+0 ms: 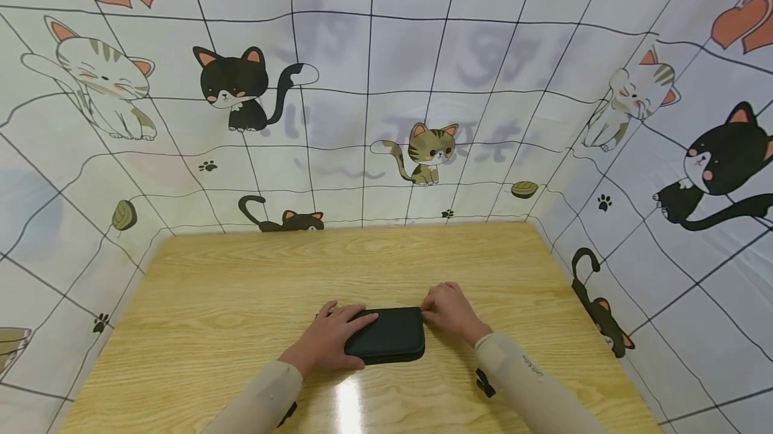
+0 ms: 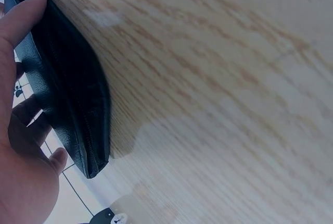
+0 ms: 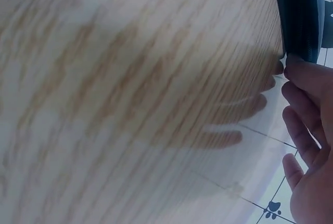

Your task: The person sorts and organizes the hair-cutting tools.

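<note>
A black zip-around wallet (image 1: 389, 335) lies flat on the wooden table. My left hand (image 1: 331, 340) holds its left end, the thumb at the near edge and the other fingers spread over the top and far side. In the left wrist view a zipper runs along the side of the wallet (image 2: 67, 83). My right hand (image 1: 451, 312) pinches at the wallet's far right corner with thumb and index finger. Seen from the right wrist, those fingertips meet at the end of the wallet (image 3: 299, 15); whether they hold a zipper pull is hidden.
The light wooden table (image 1: 241, 273) reaches back to a white cloth backdrop (image 1: 338, 119) with grid lines and cartoon cats. That cloth also stands along the left and right sides. Light reflects off the table near its front.
</note>
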A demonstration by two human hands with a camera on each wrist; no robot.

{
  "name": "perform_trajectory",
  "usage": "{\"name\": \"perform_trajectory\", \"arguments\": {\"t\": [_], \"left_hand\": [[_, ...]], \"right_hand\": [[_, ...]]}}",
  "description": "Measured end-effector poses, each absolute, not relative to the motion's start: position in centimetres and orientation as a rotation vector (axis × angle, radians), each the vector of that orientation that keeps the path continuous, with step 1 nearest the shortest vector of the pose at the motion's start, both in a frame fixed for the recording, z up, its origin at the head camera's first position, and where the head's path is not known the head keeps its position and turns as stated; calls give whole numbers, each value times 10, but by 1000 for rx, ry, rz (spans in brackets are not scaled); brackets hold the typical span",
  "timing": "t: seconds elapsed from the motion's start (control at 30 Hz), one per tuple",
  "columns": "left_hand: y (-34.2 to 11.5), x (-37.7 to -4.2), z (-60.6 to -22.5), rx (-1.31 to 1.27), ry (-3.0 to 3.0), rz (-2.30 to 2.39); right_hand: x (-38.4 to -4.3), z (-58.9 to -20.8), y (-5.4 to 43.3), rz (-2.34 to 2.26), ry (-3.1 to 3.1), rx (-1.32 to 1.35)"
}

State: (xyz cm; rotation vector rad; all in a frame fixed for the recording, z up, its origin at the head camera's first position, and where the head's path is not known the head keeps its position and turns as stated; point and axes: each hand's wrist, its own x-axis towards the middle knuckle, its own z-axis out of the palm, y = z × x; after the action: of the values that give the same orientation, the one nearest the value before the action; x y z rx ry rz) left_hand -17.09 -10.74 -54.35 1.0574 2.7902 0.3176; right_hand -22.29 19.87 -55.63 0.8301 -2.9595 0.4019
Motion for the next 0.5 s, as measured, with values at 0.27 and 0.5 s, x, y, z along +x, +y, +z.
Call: {"name": "perform_trajectory", "arguments": {"t": [0.27,0.5], "left_hand": [[-108,-171,-546,1047,2796,323],[-109,-170,-546,1042,2800,357]], "right_hand": [[-224,-553,203,335,-2869,917],[-225,-549,210,186,-2830,963]]}}
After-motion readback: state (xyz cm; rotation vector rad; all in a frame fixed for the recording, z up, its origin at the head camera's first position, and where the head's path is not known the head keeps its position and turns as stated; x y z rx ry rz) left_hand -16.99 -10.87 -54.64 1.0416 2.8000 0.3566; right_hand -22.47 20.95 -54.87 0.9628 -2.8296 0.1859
